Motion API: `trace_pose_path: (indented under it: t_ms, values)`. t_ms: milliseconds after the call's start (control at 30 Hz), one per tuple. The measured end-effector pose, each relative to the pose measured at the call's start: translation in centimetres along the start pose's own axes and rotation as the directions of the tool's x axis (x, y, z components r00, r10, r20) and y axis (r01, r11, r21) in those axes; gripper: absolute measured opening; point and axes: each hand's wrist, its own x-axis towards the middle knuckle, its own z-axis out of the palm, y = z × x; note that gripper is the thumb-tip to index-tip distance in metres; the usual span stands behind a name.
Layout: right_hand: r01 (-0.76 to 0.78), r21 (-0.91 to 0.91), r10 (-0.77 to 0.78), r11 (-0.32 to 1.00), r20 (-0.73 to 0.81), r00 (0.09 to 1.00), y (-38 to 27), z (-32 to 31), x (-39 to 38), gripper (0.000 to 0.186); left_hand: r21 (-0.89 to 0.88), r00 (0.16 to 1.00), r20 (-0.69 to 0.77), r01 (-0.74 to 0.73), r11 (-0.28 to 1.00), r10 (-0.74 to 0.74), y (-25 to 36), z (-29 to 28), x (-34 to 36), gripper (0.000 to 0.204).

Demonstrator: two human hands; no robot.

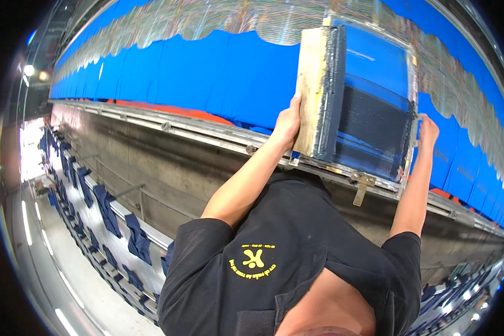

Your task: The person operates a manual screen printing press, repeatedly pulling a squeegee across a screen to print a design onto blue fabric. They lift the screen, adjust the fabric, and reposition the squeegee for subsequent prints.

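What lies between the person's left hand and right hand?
In the head view, the wooden squeegee and the framed screen lie between the left hand and right hand.

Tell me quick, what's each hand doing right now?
Left hand: closed on the squeegee.
Right hand: closed at the edge of the frame, apparently gripping it.

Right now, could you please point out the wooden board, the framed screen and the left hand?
Wooden board [312,84], head view: middle of its pale face.
Framed screen [372,115], head view: dark area inside the frame.
Left hand [287,120], head view: back of the hand.
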Motion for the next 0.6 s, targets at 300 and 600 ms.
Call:
trace_pose_path:
  t_ms: [300,600]
  values:
    - [0.042,0.321,-0.034,0.946,-0.03,0.999,2.8,3.7,-10.8,0.028,0.103,0.987,-0.113,-0.104,0.989,0.115,-0.9,-6.1,-1.2,0.097]
    - [-0.052,0.467,0.105,0.883,-0.089,0.99,0.5,-2.9,-7.4,0.021,0.006,0.998,0.011,-0.054,0.999,0.054,-2.3,0.1,-0.2,0.088]
